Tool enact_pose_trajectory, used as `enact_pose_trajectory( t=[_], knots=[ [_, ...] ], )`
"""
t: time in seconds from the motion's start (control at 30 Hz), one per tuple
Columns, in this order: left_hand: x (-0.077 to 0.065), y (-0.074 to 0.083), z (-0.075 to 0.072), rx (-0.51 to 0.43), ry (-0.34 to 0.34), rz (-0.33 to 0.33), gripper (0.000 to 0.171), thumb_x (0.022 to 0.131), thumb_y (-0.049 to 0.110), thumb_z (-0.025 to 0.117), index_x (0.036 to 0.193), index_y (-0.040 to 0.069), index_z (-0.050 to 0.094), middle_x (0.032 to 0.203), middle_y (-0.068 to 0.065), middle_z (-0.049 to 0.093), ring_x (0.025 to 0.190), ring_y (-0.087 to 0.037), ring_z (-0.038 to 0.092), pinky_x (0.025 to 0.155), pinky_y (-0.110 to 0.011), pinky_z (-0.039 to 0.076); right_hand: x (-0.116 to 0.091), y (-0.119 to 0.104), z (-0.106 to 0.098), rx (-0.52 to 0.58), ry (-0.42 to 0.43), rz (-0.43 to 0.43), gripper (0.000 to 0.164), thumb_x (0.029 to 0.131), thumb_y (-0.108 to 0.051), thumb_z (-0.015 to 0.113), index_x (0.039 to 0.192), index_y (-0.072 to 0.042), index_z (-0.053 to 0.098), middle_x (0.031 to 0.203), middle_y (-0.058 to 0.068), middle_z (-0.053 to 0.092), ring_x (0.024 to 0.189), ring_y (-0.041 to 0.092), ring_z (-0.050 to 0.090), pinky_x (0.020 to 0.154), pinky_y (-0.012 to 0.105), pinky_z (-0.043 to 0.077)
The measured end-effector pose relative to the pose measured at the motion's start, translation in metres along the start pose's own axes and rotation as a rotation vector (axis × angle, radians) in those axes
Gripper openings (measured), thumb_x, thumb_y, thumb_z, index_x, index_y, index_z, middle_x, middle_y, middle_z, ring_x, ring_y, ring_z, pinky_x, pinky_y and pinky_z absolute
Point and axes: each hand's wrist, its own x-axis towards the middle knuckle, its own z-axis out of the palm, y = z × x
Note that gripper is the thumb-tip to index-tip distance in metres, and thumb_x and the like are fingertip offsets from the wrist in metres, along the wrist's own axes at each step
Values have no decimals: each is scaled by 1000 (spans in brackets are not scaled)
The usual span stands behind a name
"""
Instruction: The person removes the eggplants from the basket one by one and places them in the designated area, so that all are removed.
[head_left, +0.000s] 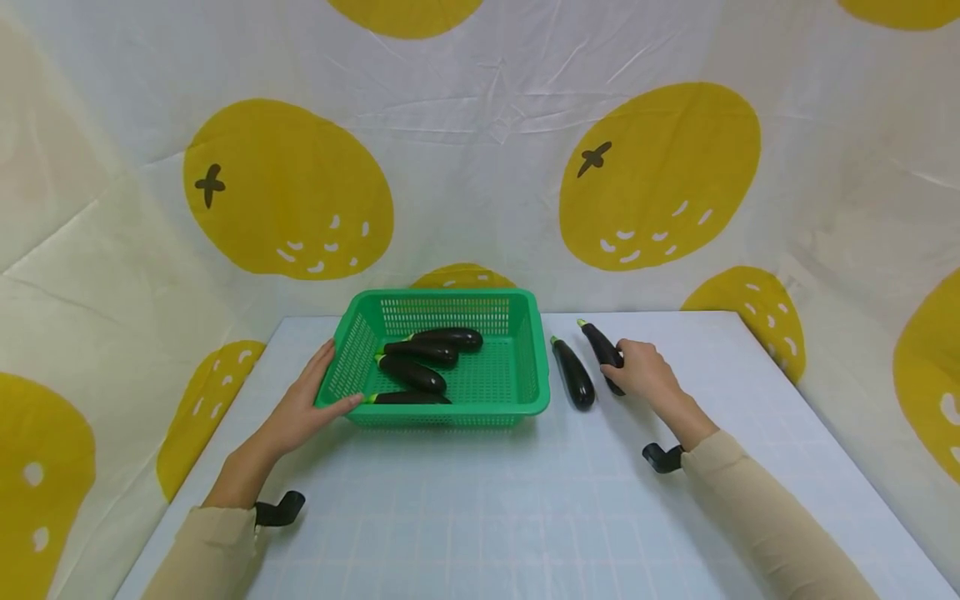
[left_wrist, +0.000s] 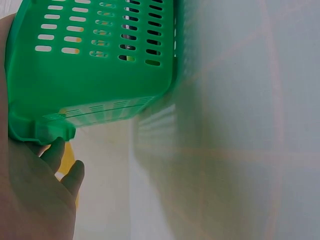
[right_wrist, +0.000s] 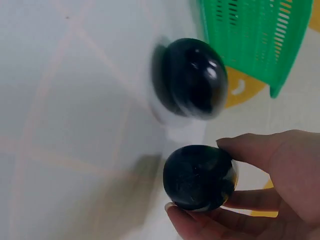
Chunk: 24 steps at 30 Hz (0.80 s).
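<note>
A green plastic basket (head_left: 532,400) stands on the table with several dark eggplants (head_left: 412,372) lying in it. My left hand (head_left: 303,408) rests on its near left corner, thumb along the front rim and straight fingers along the left side; the left wrist view shows fingertips at the rim (left_wrist: 30,131). Right of the basket, my right hand (head_left: 643,371) grips an eggplant (head_left: 600,343) between thumb and fingers. In the right wrist view this held eggplant (right_wrist: 197,177) shows its rounded end, with its shadow apart from it. Another eggplant (head_left: 573,375) lies between basket and right hand.
A pale gridded cloth covers the table (head_left: 465,517). White fabric with yellow fruit prints (head_left: 660,175) rises behind and at both sides. Black wrist cameras (head_left: 281,508) sit on both wrists.
</note>
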Motion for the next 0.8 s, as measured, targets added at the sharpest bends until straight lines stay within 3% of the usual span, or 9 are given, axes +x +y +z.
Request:
enact_pose_trajectory(
  t=[0.17,0.5,0.8],
  knots=[
    [-1,0,0,2,-2,-3,101,94,47,69,166,18,6,173,-7,4,154,-43,15,109,-78,24,1,3,9,-41,-41,10,40,96,-26,71,112,9,61,93,20,64,78,31,59,63,40,49],
    [-1,3,-1,7,-2,1,102,94,50,68,166,16,6,173,-9,4,154,-43,15,109,-78,24,0,1,14,-60,-67,38,45,97,-28,70,117,11,60,96,21,64,81,31,58,67,42,51],
    [-1,3,0,6,-5,-2,102,94,50,68,166,14,6,173,-9,4,154,-44,14,110,-78,23,-6,0,8,-68,-68,56,63,99,-32,66,138,14,50,130,35,59,103,40,61,91,58,53]
  ],
)
